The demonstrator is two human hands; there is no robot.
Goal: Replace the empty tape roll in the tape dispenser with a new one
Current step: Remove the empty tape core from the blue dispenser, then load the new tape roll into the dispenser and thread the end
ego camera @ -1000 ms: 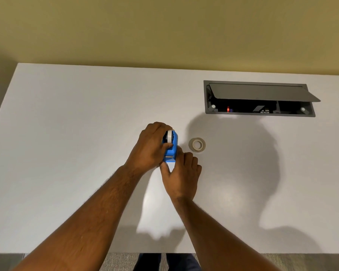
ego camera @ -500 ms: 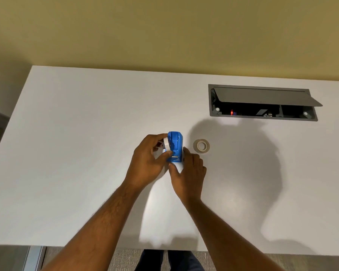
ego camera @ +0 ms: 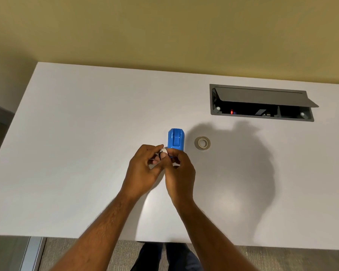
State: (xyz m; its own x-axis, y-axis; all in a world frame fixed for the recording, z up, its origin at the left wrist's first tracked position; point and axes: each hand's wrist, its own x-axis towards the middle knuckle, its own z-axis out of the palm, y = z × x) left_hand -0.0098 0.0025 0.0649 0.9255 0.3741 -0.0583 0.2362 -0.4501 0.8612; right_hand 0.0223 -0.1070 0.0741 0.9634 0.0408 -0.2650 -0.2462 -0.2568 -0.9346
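The blue tape dispenser (ego camera: pixel 176 140) stands on the white table (ego camera: pixel 86 133), just beyond my fingertips. Both hands meet right in front of its near end. My left hand (ego camera: pixel 145 167) pinches a small white empty tape roll (ego camera: pixel 163 151) with a dark hub inside it. The thumb and fingers of my right hand (ego camera: pixel 179 170) close on the same roll from the right and hide the dispenser's near end. A new roll of clear tape (ego camera: pixel 202 143) lies flat on the table to the right of the dispenser, apart from it.
A grey cable box (ego camera: pixel 260 102) with its lid propped open is sunk into the table at the back right. The table's near edge runs just below my forearms. A yellow wall stands behind the table.
The white roll has come out of the dispenser's left side and now sits between both hands in front of it. My right hand has shifted from the dispenser's near end onto the roll.
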